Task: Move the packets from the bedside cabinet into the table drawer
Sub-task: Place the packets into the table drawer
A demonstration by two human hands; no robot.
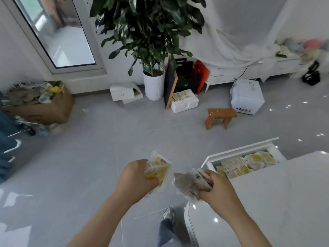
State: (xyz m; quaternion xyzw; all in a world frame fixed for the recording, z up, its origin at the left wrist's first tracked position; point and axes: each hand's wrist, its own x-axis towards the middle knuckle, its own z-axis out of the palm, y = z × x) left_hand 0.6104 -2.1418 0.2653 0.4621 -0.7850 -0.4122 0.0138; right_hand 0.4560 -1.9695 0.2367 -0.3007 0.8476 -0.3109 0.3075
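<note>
Glossy grey tiled floor (99, 139), smooth white table (277, 196) with its drawer (238, 151) pulled open
Fingers curl round crinkly bunches above the floor: the left hand (137, 177) grips yellow-printed packets (158, 169), the right hand (219, 188) grips pale packets (187, 182) just beside the drawer, where flat sachets (249, 164) lie heaped; a wooden stool (221, 115) stands beyond
</note>
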